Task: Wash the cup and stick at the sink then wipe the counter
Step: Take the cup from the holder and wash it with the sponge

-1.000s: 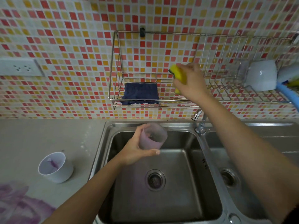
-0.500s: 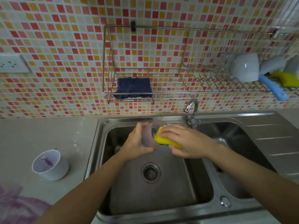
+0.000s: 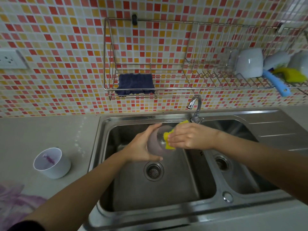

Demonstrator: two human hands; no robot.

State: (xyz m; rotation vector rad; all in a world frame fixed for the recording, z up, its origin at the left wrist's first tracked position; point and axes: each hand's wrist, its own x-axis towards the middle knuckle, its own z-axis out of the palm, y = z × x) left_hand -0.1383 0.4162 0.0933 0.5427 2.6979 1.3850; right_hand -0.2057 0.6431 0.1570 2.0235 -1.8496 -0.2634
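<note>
Over the left basin of the steel sink (image 3: 106,164), my left hand (image 3: 141,147) grips a translucent purple-grey cup (image 3: 156,144), tipped with its mouth toward the right. My right hand (image 3: 191,139) holds a yellow sponge (image 3: 168,139) and pushes it into the cup's mouth; part of the sponge sticks out above my hand near the tap. A white cup (image 3: 53,164) with a purple stain inside stands on the counter (image 3: 41,134) to the left of the sink. No stick is visible.
A chrome tap (image 3: 195,104) rises between the two basins. A wire rack (image 3: 150,90) on the tiled wall carries a dark blue cloth (image 3: 135,84), a white mug (image 3: 248,64), a blue brush (image 3: 275,84) and a second yellow sponge (image 3: 290,74). Purple spill (image 3: 15,202) marks the counter's front left.
My right hand took the yellow sponge from the rack, brought it down to the cup, and now has it pushed into the cup's mouth. The cup has tipped sideways.
</note>
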